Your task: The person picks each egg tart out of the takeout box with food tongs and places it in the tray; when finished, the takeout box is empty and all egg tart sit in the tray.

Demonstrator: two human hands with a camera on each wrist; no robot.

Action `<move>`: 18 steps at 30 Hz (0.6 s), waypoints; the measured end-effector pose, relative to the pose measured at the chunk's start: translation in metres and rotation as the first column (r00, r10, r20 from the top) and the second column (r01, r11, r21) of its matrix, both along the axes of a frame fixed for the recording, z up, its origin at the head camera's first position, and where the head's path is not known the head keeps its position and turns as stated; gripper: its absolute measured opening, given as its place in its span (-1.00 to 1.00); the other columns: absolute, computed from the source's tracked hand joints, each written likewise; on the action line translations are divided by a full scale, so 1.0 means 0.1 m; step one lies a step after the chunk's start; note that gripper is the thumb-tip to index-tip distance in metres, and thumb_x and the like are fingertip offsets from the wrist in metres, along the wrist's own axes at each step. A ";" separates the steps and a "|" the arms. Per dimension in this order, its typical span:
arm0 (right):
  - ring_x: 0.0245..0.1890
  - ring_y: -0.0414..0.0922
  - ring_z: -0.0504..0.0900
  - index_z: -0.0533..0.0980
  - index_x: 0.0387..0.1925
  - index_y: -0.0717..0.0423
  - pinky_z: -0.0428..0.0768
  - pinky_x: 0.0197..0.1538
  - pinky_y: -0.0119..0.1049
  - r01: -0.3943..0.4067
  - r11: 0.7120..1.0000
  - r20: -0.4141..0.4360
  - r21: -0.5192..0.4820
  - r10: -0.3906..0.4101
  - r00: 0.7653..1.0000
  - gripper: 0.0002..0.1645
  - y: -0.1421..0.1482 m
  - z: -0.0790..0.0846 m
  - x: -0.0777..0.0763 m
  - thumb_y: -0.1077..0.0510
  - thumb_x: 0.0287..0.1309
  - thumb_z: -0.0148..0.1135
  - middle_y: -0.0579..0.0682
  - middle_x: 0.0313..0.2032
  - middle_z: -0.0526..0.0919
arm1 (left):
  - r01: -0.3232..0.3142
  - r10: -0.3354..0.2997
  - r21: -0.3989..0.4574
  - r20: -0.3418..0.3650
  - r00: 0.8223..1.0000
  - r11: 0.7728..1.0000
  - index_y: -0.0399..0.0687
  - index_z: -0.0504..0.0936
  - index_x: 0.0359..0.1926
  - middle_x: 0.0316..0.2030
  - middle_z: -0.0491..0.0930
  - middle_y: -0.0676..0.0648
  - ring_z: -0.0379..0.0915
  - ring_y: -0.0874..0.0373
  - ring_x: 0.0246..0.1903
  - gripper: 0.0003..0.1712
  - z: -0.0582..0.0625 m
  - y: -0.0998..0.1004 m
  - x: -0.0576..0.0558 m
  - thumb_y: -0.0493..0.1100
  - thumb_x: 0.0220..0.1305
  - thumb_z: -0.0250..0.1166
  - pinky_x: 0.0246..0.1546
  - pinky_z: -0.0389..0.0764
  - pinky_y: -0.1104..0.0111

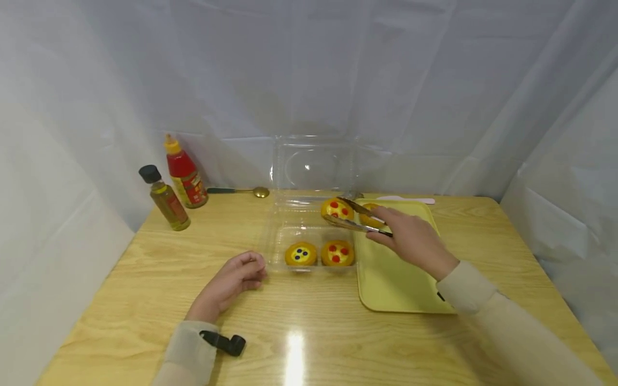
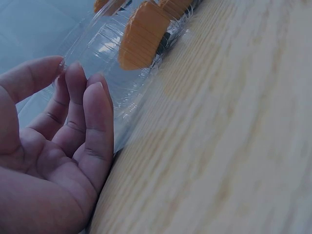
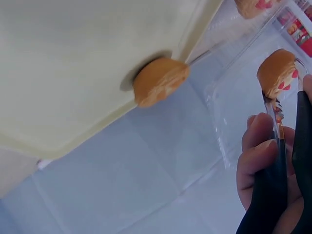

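My right hand (image 1: 410,236) grips a pair of tongs (image 3: 273,190) with dark handles and metal ends. Between the tong tips is a round tart (image 1: 334,207) with red dots, held over the rear right of a clear plastic clamshell box (image 1: 289,230). Inside the box's front row sit a blue-dotted tart (image 1: 301,253) and a red-dotted tart (image 1: 338,253). At the box's front left corner, my left hand (image 1: 236,279) pinches the rim between thumb and fingertip. Another tart (image 3: 161,83) lies on the yellow tray (image 1: 391,289), partly hidden by the tongs in the head view.
The box's lid (image 1: 314,166) stands raised at the back, near a white curtain (image 1: 309,69). A red sauce bottle (image 1: 185,177) and an oil bottle (image 1: 169,203) stand at the left. Behind lie a spoon (image 1: 260,192) and a pink-handled utensil (image 1: 427,201).
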State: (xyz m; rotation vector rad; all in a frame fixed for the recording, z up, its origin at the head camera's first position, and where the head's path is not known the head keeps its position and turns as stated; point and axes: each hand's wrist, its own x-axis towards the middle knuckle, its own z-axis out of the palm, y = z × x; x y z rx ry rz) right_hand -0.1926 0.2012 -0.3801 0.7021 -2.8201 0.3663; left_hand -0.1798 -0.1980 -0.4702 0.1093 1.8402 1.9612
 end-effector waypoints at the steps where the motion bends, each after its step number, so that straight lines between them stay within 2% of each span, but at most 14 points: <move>1: -0.26 0.00 0.69 0.44 0.21 0.02 0.62 -0.31 -0.04 0.009 1.000 0.003 0.000 -0.009 1.000 -0.38 0.02 0.01 0.01 -0.23 0.29 0.21 0.05 0.06 0.64 | -0.001 0.001 -0.002 0.002 1.000 1.000 -0.16 0.49 -0.12 -0.20 0.53 -0.14 0.51 0.02 -0.16 -0.79 0.00 0.00 0.00 -0.09 0.46 0.17 -0.15 0.59 0.27; 6: -0.20 0.00 0.68 0.43 0.22 0.04 0.62 -0.35 -0.08 0.049 0.999 0.015 -0.004 -0.049 0.999 -0.34 0.17 0.06 0.05 -0.30 0.31 0.14 0.06 0.05 0.63 | -0.005 0.005 -0.004 0.010 1.000 1.000 -0.21 0.48 -0.10 -0.20 0.54 -0.15 0.51 0.04 -0.17 -0.75 0.01 0.00 0.01 -0.08 0.45 0.19 -0.14 0.59 0.27; 14: -0.23 0.04 0.67 0.40 0.18 0.02 0.59 -0.39 -0.04 0.109 0.994 0.005 -0.004 -0.109 0.994 -0.42 0.42 0.08 0.07 -0.24 0.33 0.17 0.06 -0.06 0.64 | -0.002 0.002 -0.004 0.013 1.000 1.000 -0.15 0.49 -0.13 -0.20 0.54 -0.14 0.51 0.06 -0.18 -0.80 0.00 -0.01 0.01 -0.08 0.46 0.18 -0.15 0.60 0.29; 18: -0.22 0.09 0.66 0.40 0.20 0.07 0.59 -0.35 0.03 0.134 0.991 0.001 -0.009 -0.134 0.991 -0.42 0.55 0.09 0.08 -0.20 0.33 0.19 0.12 -0.05 0.63 | 0.000 0.000 -0.001 0.009 1.000 1.000 -0.17 0.49 -0.11 -0.21 0.54 -0.13 0.51 0.06 -0.18 -0.78 0.01 -0.01 0.01 -0.08 0.46 0.18 -0.15 0.60 0.29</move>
